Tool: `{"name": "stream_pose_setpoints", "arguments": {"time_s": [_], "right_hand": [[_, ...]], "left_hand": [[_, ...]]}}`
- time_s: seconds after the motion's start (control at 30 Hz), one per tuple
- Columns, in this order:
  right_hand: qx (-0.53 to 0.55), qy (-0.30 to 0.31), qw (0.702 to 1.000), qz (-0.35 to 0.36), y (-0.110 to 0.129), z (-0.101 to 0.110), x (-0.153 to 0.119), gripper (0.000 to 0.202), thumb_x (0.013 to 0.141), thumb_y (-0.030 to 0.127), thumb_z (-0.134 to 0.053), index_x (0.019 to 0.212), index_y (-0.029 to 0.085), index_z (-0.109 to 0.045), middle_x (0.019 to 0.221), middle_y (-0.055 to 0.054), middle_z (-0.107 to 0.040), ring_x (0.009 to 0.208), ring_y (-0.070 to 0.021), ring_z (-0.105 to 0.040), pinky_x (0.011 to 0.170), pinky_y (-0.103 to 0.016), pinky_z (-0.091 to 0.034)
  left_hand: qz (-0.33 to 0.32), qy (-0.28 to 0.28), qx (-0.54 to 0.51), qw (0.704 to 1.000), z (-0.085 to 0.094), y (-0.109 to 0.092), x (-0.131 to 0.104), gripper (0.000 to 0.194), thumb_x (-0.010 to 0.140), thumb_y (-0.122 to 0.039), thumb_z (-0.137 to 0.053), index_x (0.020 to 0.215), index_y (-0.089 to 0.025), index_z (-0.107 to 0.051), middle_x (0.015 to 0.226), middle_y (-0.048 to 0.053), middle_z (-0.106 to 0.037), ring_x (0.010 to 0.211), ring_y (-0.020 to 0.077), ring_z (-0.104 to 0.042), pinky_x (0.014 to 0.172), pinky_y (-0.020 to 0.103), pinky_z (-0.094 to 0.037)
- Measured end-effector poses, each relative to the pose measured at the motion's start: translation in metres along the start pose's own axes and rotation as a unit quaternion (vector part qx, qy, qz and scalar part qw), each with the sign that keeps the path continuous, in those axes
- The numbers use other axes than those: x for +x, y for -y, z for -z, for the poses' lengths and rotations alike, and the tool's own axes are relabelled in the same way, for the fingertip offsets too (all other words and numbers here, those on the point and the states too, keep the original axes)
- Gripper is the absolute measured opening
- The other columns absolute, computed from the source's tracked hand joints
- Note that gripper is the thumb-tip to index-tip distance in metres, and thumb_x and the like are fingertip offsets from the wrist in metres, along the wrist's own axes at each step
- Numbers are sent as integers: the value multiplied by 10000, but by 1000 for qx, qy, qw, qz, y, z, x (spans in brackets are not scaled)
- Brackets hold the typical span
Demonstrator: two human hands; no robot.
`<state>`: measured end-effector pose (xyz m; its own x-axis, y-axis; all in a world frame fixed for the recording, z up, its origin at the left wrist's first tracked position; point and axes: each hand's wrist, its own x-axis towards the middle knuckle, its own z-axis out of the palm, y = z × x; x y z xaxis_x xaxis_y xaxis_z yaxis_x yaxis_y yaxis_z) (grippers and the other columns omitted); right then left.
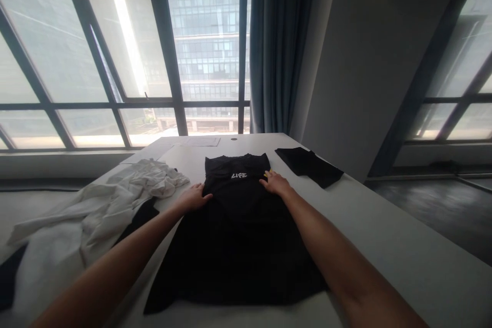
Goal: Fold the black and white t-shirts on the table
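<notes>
A black shirt (246, 246) lies spread on the white table in front of me. White lettering (239, 176) shows on its far part, which is narrower than the near part. My left hand (194, 198) rests at the shirt's left edge, fingers stretched out and thumb lying on the fabric. On the opposite edge lies my right hand (275, 183), its fingers extended over the side of the shirt and its thumb pointing inward. Something small and yellow (268, 173) shows by the right fingertips; I cannot make out what it is.
Crumpled white cloth (126, 200) covers the table's left side, with dark fabric (140, 220) partly beneath it. A folded black cloth (309, 165) lies at the right edge. Paper sheets (202, 141) lie at the far end of the white table (384, 236), near windows and a curtain (279, 46).
</notes>
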<state>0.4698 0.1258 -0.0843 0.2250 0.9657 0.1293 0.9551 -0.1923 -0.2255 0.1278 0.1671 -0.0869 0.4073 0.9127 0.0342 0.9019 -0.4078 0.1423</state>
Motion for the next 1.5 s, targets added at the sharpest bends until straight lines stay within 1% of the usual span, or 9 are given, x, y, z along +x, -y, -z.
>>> {"name": "stream_pose_setpoints", "arguments": {"time_s": [0.13,0.37,0.53,0.73,0.93,1.07,1.23,1.4,1.5], "right_hand": [[-10,-29,998,-56,-6,20,-45,594,803,487,-656,1288,156,-566,1274,-196,-595,1185,-322,-560,942,-415,-452],[63,80,989,-107,-23,49,-126,506,564,419,-847,946,119,-703,946,-133,-716,884,-279,-687,751,-346,-527],[105,68,989,-79,-39,57,-165,391,605,317,-814,934,128,-720,910,-105,-726,883,-264,-688,763,-324,-521],[30,5,998,-47,-32,81,-190,570,657,269,-754,1201,132,-646,1169,-147,-676,1072,-277,-634,860,-299,-481],[-38,22,999,-12,13,97,-217,578,656,144,-642,1233,184,-628,1189,-132,-671,1066,-286,-638,816,-302,-479],[-47,58,997,3,28,95,-224,627,630,120,-640,1251,204,-621,1223,-119,-657,1103,-285,-622,846,-305,-481],[-15,123,992,3,25,93,-224,558,601,92,-669,1152,180,-679,1185,-128,-669,1059,-287,-642,804,-296,-512],[22,199,980,13,23,101,-227,316,605,130,-747,916,173,-714,856,-70,-704,826,-229,-679,610,-242,-510],[11,274,962,-10,23,105,-230,386,601,252,-827,944,142,-691,714,-38,-656,619,-185,-647,496,-237,-475]], "left_hand": [[18,-46,-11,999,10,2,-39,552,802,-485,-591,1253,-168,-621,1259,159,-645,1203,323,-573,962,353,-455],[91,47,-47,994,29,-10,-94,496,663,-481,-738,1052,-177,-693,1095,142,-719,973,312,-681,729,311,-540],[110,100,-103,984,39,-15,-135,557,658,-422,-753,1139,-166,-636,1145,141,-697,898,275,-700,566,249,-538],[108,90,-112,984,54,-31,-160,481,698,-258,-713,1158,-142,-633,1139,130,-698,967,256,-684,681,246,-553],[4,-22,-74,997,63,-64,-179,429,749,-207,-616,1173,-159,-663,1158,112,-696,1084,249,-643,889,264,-506],[-47,-43,-96,993,58,-86,-194,488,771,-204,-595,1255,-160,-629,1197,100,-685,1122,243,-624,933,271,-490],[-79,8,-100,992,49,-104,-207,519,756,-201,-606,1274,-171,-622,1205,100,-674,1117,243,-623,924,281,-498],[-103,107,-51,988,50,-111,-216,542,720,-223,-645,1262,-208,-637,1232,101,-653,1101,262,-629,887,293,-511],[-123,172,-55,976,57,-106,-217,646,706,-345,-709,1324,-200,-589,1203,110,-664,1077,287,-635,848,316,-519]]}}
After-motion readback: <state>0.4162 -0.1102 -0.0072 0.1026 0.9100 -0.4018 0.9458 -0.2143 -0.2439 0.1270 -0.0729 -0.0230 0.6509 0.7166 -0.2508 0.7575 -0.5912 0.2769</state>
